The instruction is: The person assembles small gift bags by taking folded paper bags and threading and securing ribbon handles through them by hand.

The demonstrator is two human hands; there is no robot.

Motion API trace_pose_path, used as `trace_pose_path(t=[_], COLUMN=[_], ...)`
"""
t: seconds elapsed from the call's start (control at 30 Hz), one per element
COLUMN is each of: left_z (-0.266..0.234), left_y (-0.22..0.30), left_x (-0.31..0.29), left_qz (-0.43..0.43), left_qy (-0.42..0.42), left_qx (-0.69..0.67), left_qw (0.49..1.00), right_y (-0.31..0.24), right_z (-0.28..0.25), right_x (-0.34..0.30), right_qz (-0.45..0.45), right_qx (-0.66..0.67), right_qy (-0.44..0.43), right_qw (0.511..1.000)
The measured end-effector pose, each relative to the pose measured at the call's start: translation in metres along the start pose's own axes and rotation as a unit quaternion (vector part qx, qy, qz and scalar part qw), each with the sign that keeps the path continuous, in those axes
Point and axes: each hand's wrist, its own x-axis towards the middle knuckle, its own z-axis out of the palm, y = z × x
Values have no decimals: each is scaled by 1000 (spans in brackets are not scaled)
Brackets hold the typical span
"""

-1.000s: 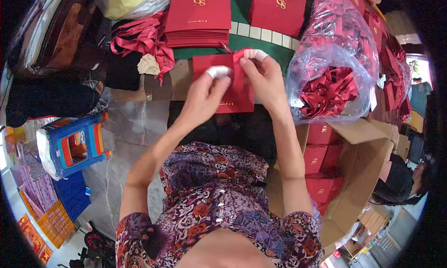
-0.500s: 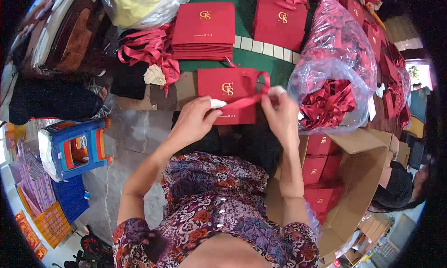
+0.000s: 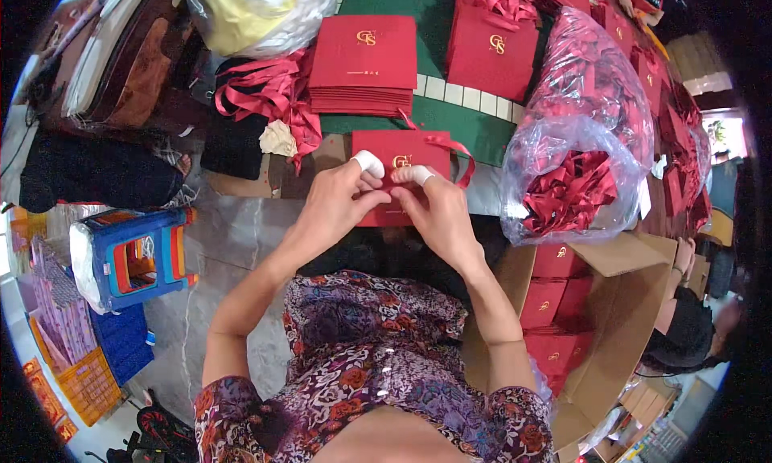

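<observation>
A flat red paper bag [image 3: 371,144] with gold print lies in front of me at the table's near edge. Over it, my left hand [image 3: 331,202] and my right hand [image 3: 444,219] meet, thumbs and fingers pinched together on a red ribbon [image 3: 466,159]. The ribbon's loop shows beyond the right hand; the part between my fingertips is hidden. White wraps cover some fingertips of both hands. Just beyond stands a stack of red bags [image 3: 362,49].
Loose red ribbons [image 3: 269,89] lie left of the stack. At right rests a clear plastic sack [image 3: 515,178] of red ribbon, above an open cardboard box [image 3: 615,314] holding red bags. A blue plastic stool [image 3: 96,258] stands at left. Another person's arm [image 3: 682,262] shows far right.
My right hand has come left to meet the left hand over the bag. The ribbon stretched between them before is now mostly covered by my fingers. The whole view has shifted slightly.
</observation>
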Motion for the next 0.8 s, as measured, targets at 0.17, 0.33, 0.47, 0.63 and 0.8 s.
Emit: trace_pose_path(t=[0.17,0.33,0.47,0.63,0.8], left_z=[-3,-3,-17,-3,-4], left_y=[-3,-4,-22,-43,-33], left_x=[-1,14,37,41,36], left_qz=[29,64,137,152,169], left_qy=[16,62,142,107,117], left_qx=[31,-27,230,302,309], left_qw=[999,996,953,935,929], right_y=[-2,3,9,20,25], right_z=[-3,-1,9,23,28], right_x=[3,13,27,34,35], right_qz=[19,-2,-3,-25,0], right_qx=[-14,8,-39,-98,-115], right_qy=[-23,3,82,117,133], right_qw=[999,1000,996,988,984])
